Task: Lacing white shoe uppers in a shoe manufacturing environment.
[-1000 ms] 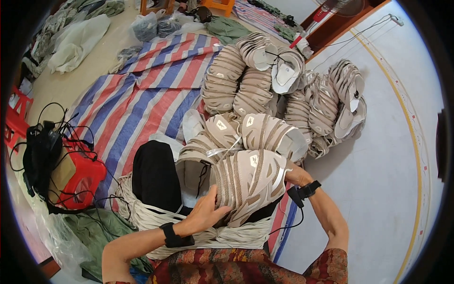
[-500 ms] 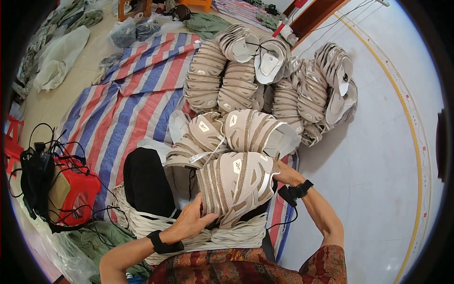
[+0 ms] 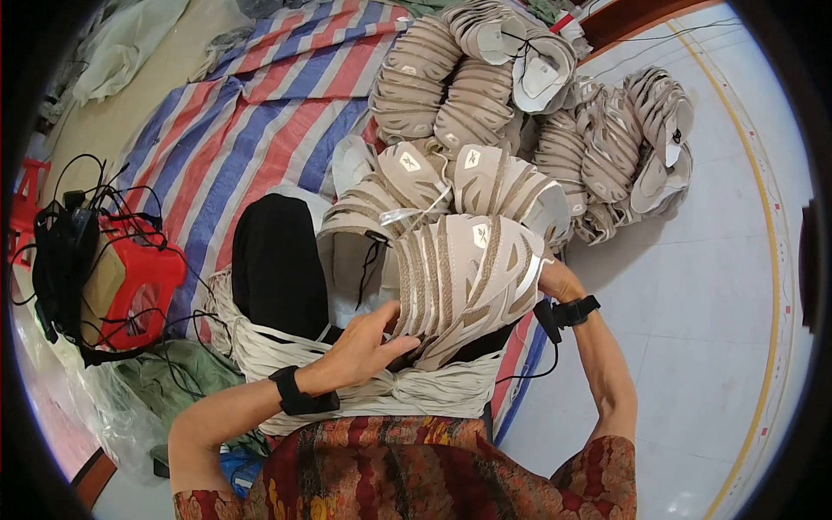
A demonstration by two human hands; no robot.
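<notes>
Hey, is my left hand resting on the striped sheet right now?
No, the left hand is against the left end of the stack of beige shoe uppers.

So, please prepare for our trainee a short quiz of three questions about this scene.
1. True or false: the left hand and right hand are at opposite ends of the nearest stack of shoe uppers.
2. Which colour is the nearer stool at the left: A) blue, B) red, C) green?
3. Fill in: the floor sheet has red, white and ____ stripes.

Key: 1. True; 2. B; 3. blue.
</notes>
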